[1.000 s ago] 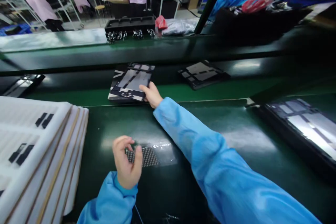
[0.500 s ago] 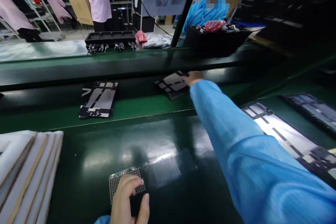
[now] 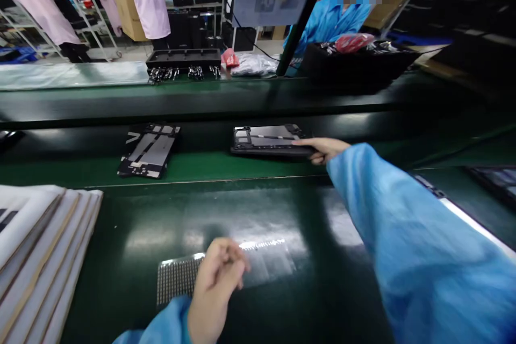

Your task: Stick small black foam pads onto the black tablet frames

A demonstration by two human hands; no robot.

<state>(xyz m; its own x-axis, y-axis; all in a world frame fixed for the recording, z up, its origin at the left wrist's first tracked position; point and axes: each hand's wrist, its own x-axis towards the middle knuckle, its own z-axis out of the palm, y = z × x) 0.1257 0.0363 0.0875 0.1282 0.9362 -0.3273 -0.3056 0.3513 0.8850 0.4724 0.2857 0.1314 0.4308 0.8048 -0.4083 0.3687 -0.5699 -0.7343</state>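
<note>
Stretched far forward, my right hand point(image 3: 327, 149) grips the right end of a flat grey-and-black tablet-like panel point(image 3: 270, 137), index finger on top and the other fingers curled at its edge. A thick dark edge shows under that panel; whether it is one piece or more I cannot tell. Close to me, my left hand point(image 3: 221, 282) hovers loosely curled, thumb against the fingers, with nothing visible in it. Below it lies a clear plastic sheet point(image 3: 274, 263). Partly behind my left wrist is a sheet with a grid of small dark squares point(image 3: 177, 281).
Similar panels point(image 3: 151, 148) lie stacked on the green strip at left. White padded boards point(image 3: 44, 258) lean at the left edge. Another panel point(image 3: 475, 220) is partly under my right sleeve. Beyond a raised ledge stand a black tray point(image 3: 183, 58), a dark bin point(image 3: 358, 67) and a co-worker in blue point(image 3: 334, 19).
The panel under my right hand has turned to lie nearly lengthwise across the strip, and the hand has shifted right. My left hand has risen rightward off the gridded sheet, its fingers curling in.
</note>
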